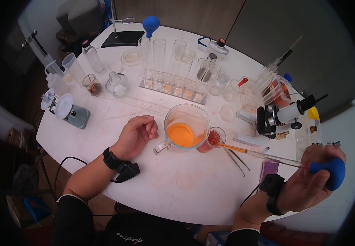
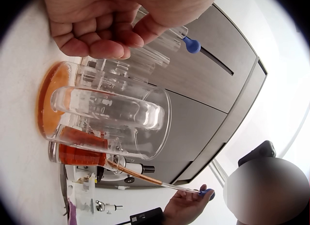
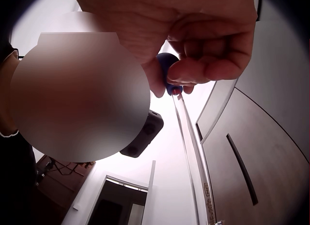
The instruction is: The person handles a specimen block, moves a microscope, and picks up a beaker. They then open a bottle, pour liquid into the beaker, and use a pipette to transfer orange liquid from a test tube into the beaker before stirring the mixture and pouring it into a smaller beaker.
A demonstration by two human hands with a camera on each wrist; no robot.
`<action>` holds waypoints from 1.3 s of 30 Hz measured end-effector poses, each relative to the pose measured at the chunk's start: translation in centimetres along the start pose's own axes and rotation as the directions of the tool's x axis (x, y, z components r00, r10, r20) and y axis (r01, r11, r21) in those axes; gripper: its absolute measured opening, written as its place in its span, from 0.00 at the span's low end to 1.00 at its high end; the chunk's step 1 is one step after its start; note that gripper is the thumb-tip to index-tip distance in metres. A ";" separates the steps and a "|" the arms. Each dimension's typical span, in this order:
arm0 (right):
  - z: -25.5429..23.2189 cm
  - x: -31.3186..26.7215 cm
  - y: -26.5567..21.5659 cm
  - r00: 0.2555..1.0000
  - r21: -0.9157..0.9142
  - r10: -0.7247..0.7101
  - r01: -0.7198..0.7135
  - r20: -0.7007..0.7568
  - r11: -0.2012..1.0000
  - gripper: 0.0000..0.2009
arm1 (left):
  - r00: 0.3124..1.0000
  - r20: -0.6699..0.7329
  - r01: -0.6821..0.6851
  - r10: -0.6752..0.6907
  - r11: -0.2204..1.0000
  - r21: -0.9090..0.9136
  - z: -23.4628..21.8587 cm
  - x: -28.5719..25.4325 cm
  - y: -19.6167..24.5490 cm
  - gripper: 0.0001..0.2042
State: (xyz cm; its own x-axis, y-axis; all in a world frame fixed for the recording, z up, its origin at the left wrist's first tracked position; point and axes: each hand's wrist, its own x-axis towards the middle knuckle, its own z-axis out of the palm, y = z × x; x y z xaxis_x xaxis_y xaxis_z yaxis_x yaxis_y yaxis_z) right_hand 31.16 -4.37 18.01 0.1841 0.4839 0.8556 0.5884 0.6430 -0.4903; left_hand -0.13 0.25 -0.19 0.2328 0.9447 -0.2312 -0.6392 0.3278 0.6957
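Observation:
My right hand (image 1: 298, 192) pinches the blue rubber bulb (image 1: 336, 174) of a long glass pipette (image 1: 273, 157). Orange liquid fills the pipette's lower part, and its tip end reaches into the mouth of a small beaker (image 2: 82, 147) of red-orange liquid. Beside that beaker stands a clear glass measuring jug (image 1: 198, 119) with a handle and a shallow layer of orange liquid. Next to the jug, on its left, is my left hand (image 1: 135, 135), fingers loosely curled and holding nothing. In the right wrist view, the fingers and thumb partly cover the bulb (image 3: 168, 65).
Behind the jug is a rack (image 1: 173, 92) with several small glasses, some holding orange liquid. A microscope (image 1: 280, 117) stands at the right, and tweezers (image 1: 237, 162) lie near the small beaker. A balance scale (image 1: 73, 112) and glass bottles occupy the left.

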 end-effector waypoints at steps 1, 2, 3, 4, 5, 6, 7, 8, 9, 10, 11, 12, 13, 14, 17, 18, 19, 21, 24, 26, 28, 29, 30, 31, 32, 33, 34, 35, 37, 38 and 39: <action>0.0 0.0 0.0 1.000 -0.001 0.007 -0.007 -0.001 1.000 0.33 | 1.000 0.002 0.000 0.000 1.000 -0.002 -0.1 0.0 -0.1 0.16; 0.0 0.0 0.0 1.000 -0.002 0.013 -0.013 -0.002 1.000 0.33 | 1.000 0.004 -0.001 0.001 1.000 -0.003 -0.1 0.1 -0.1 0.16; 0.0 0.0 -0.1 1.000 -0.003 0.020 -0.020 -0.003 1.000 0.33 | 1.000 0.005 -0.001 0.001 1.000 -0.002 -0.1 0.1 -0.1 0.16; 0.0 0.0 -0.1 1.000 -0.001 0.026 -0.026 0.000 1.000 0.33 | 1.000 0.006 -0.002 0.002 1.000 -0.001 -0.1 0.1 -0.1 0.16; -0.1 0.0 -0.1 0.999 0.002 0.032 -0.032 0.004 0.999 0.33 | 1.000 0.006 -0.002 0.002 1.000 0.000 -0.1 0.0 0.0 0.16; -0.2 0.0 -0.1 0.999 0.004 0.039 -0.039 0.007 0.999 0.33 | 1.000 0.005 -0.003 0.003 1.000 0.004 -0.1 0.0 0.0 0.16; -0.2 0.0 0.0 0.999 0.008 0.039 -0.039 0.006 0.999 0.33 | 1.000 0.005 -0.004 0.004 1.000 0.007 -0.1 0.0 0.0 0.16; -0.2 -0.1 0.0 0.999 0.011 0.038 -0.038 0.004 0.999 0.33 | 1.000 0.004 -0.005 0.005 1.000 0.011 0.0 0.0 0.0 0.16; -0.2 -0.1 0.0 0.999 0.015 0.038 -0.038 0.003 0.999 0.33 | 1.000 0.004 -0.005 0.005 1.000 0.010 0.0 0.0 0.0 0.16; -0.2 -0.1 0.0 0.999 0.020 0.046 -0.046 -0.001 0.999 0.33 | 1.000 0.004 -0.004 0.004 1.000 0.010 0.0 0.0 0.0 0.16; -0.1 0.0 0.0 0.999 0.026 0.053 -0.053 -0.004 0.998 0.33 | 1.000 0.004 -0.004 0.004 1.000 0.010 0.0 0.0 0.0 0.16; -0.1 0.0 0.0 0.998 0.032 0.061 -0.061 -0.008 0.998 0.33 | 1.000 0.003 -0.003 0.003 1.000 0.008 0.0 0.0 0.0 0.16; -0.1 -0.1 0.0 0.998 0.031 0.062 -0.061 -0.015 0.998 0.33 | 1.000 0.003 -0.002 0.002 1.000 0.006 -0.1 0.0 0.0 0.16; 0.0 -0.1 0.0 0.998 0.030 0.062 -0.062 -0.021 0.998 0.33 | 1.000 0.002 -0.001 0.001 1.000 0.003 -0.1 0.0 -0.1 0.16; 0.0 -0.1 0.0 0.997 0.029 0.069 -0.068 -0.028 0.997 0.33 | 1.000 -0.002 -0.005 0.005 1.000 0.004 -0.1 0.1 -0.1 0.16; 0.0 -0.1 0.0 0.997 0.030 0.072 -0.071 -0.028 0.997 0.33 | 1.000 -0.001 -0.006 0.006 1.000 0.006 -0.1 0.1 -0.1 0.16; 0.0 -0.1 -0.1 0.997 0.029 0.070 -0.069 -0.029 0.997 0.33 | 1.000 0.000 -0.007 0.007 1.000 0.007 -0.1 0.0 -0.1 0.16; 0.1 -0.1 -0.1 0.997 0.026 0.067 -0.066 -0.031 0.997 0.33 | 1.000 0.001 -0.009 0.009 1.000 0.008 0.0 0.0 -0.1 0.16; -0.1 -0.1 0.0 0.996 0.028 0.084 -0.083 -0.027 0.996 0.34 | 1.000 0.000 -0.008 0.008 1.000 0.006 0.0 0.1 -0.1 0.16; 0.0 -0.1 0.0 0.996 0.023 0.087 -0.087 -0.033 0.996 0.34 | 1.000 -0.001 -0.005 0.005 1.000 0.003 0.0 0.0 0.0 0.15; 0.0 -0.1 0.0 0.995 0.016 0.089 -0.088 -0.035 0.996 0.34 | 1.000 0.002 -0.004 0.004 1.000 0.001 -0.1 0.0 0.0 0.15; -0.1 -0.1 0.0 0.996 0.010 0.089 -0.088 -0.033 0.996 0.34 | 1.000 0.003 -0.003 0.003 1.000 0.000 -0.1 0.0 0.0 0.15; -0.1 -0.1 0.0 0.996 0.005 0.089 -0.088 -0.032 0.996 0.34 | 1.000 0.003 -0.003 0.003 1.000 -0.001 -0.1 0.0 0.0 0.15; -0.1 -0.1 0.0 0.995 0.001 0.090 -0.090 -0.033 0.996 0.35 | 1.000 0.004 -0.004 0.004 1.000 -0.001 -0.1 0.0 0.0 0.15; 0.0 -0.1 0.0 0.995 -0.003 0.091 -0.091 -0.034 0.996 0.35 | 1.000 0.004 -0.004 0.004 1.000 -0.001 -0.1 0.0 0.0 0.15; 0.0 -0.1 -0.1 0.995 -0.008 0.092 -0.092 -0.036 0.996 0.35 | 1.000 0.002 -0.004 0.004 1.000 0.000 -0.1 0.0 0.0 0.15; 0.1 -0.2 -0.1 0.994 -0.006 0.098 -0.099 -0.040 0.995 0.35 | 1.000 0.000 -0.004 0.004 1.000 0.002 0.0 0.0 0.0 0.15; 0.2 -0.2 -0.2 0.993 -0.004 0.105 -0.105 -0.044 0.994 0.36 | 1.000 -0.002 -0.004 0.004 1.000 0.004 0.0 0.0 0.0 0.15; 0.2 -0.2 -0.2 0.993 -0.001 0.112 -0.113 -0.047 0.994 0.36 | 1.000 -0.003 -0.003 0.003 1.000 0.004 0.1 0.0 0.1 0.15; 0.2 -0.3 -0.1 0.992 0.000 0.113 -0.113 -0.046 0.994 0.36 | 1.000 -0.003 -0.003 0.003 1.000 0.003 0.1 0.0 0.1 0.15; 0.2 -0.3 -0.1 0.992 0.002 0.114 -0.114 -0.045 0.993 0.37 | 1.000 -0.003 -0.003 0.003 1.000 0.002 0.1 0.0 0.1 0.15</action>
State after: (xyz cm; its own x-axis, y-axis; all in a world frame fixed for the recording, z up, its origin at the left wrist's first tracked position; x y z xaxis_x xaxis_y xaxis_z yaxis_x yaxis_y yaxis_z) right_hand 30.95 -4.46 17.78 0.2855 0.5269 0.8005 0.5621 0.5844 -0.5852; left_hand -0.11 0.22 -0.07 0.2290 0.9455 -0.2313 -0.6384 0.3253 0.6976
